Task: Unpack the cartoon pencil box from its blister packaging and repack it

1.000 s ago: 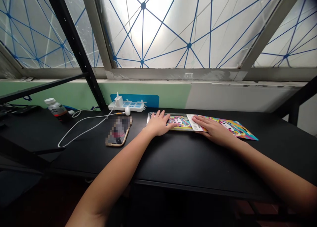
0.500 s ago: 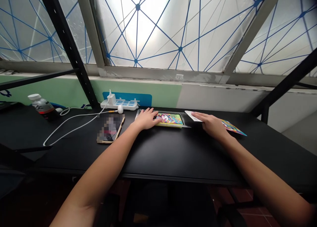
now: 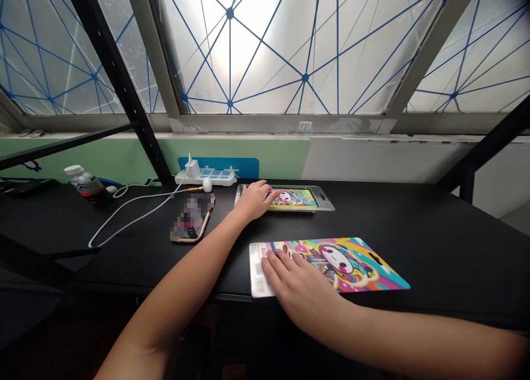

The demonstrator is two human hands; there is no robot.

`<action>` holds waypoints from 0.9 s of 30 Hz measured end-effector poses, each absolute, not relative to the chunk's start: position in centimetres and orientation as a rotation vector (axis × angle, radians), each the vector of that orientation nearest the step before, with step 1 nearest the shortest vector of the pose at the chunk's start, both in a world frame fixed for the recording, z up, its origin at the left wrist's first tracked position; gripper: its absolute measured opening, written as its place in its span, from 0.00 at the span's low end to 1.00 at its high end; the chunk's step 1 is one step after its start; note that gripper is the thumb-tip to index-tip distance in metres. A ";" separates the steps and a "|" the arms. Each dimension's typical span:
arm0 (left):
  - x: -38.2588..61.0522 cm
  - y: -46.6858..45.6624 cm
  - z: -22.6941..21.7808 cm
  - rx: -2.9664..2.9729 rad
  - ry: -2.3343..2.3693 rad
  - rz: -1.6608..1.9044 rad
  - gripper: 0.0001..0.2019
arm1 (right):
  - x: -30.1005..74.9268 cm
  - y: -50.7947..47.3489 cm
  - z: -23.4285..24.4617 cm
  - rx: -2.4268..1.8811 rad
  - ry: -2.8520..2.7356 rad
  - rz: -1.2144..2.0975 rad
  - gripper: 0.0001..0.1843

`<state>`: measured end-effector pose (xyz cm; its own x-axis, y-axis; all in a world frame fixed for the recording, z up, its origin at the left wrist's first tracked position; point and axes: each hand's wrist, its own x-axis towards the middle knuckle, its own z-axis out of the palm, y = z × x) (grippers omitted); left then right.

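My right hand (image 3: 296, 278) lies flat, fingers stretched out, on the left part of a colourful cartoon card (image 3: 343, 261) near the front edge of the black table (image 3: 434, 231). My left hand (image 3: 253, 199) rests with fingers spread on the left end of a clear plastic tray (image 3: 298, 199) that holds a colourful picture, at the back of the table.
A phone (image 3: 191, 218) lies left of my left hand, with a white cable (image 3: 124, 214) running to a power strip (image 3: 206, 175) by the wall. A bottle (image 3: 85, 184) lies at the far left. A black frame post (image 3: 120, 82) rises behind.
My right hand has slid the colourful card away from the tray, from the back of the table toward the front edge. My left hand has stayed on the tray.
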<state>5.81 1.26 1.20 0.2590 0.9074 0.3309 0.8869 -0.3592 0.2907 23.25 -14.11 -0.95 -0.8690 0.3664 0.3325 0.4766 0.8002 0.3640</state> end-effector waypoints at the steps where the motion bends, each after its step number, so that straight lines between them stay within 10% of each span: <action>1: 6.2 1.1 1.2 2.463 1.732 0.703 0.25 | 22.3 -13.6 -1.0 -0.668 -2.776 -0.573 0.25; 14: 5.9 1.8 0.6 2.585 1.600 0.526 0.22 | 21.7 -2.5 -1.2 -0.572 -2.726 0.357 0.29; 27: 3.8 2.2 1.3 2.537 1.767 0.692 0.23 | 25.4 2.1 1.7 -0.886 -2.545 -0.039 0.18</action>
